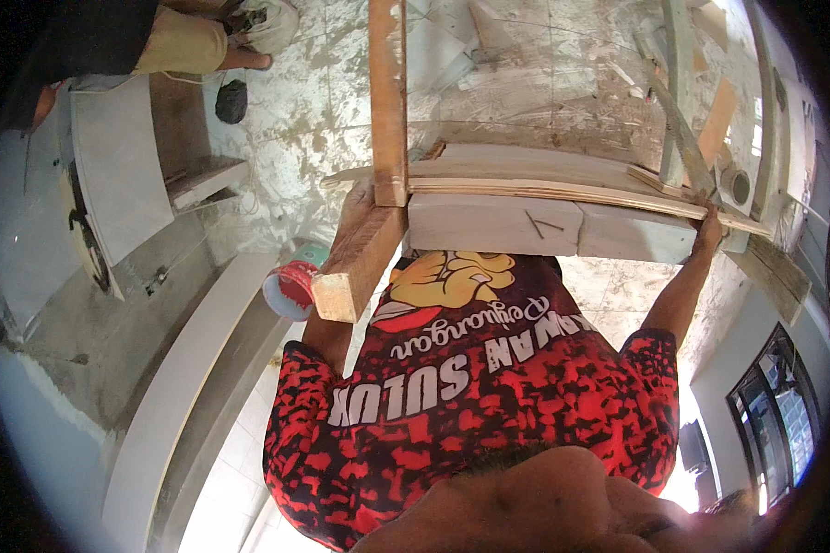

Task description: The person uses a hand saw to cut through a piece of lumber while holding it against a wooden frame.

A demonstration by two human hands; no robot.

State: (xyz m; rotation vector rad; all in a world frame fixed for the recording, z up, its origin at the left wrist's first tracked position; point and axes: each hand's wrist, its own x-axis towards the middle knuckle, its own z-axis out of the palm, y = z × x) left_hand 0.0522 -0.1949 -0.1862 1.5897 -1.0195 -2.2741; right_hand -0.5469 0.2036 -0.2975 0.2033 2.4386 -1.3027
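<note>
A long wooden board (563, 191) with layered edges lies across the space in front of me, above a pale, block-like face (489, 224) with a seam and a dark angled mark. At the board's right end, my right hand (708, 229) is closed around its edge. My left hand (353, 205) is at the opposite end, mostly hidden behind a thick wooden beam (364, 249), so its fingers cannot be made out. An upright timber (389, 101) meets that beam near the board. Beside my left forearm is a red container (292, 288) with a pale end.
Another person's bare foot (247, 59) and pale shorts (180, 41) show at the far left, near a large white sheet (124, 157). Timber props (678, 129) lean at the right. The floor (314, 101) is smeared and strewn with scraps. A dark-framed window (776, 415) is at lower right.
</note>
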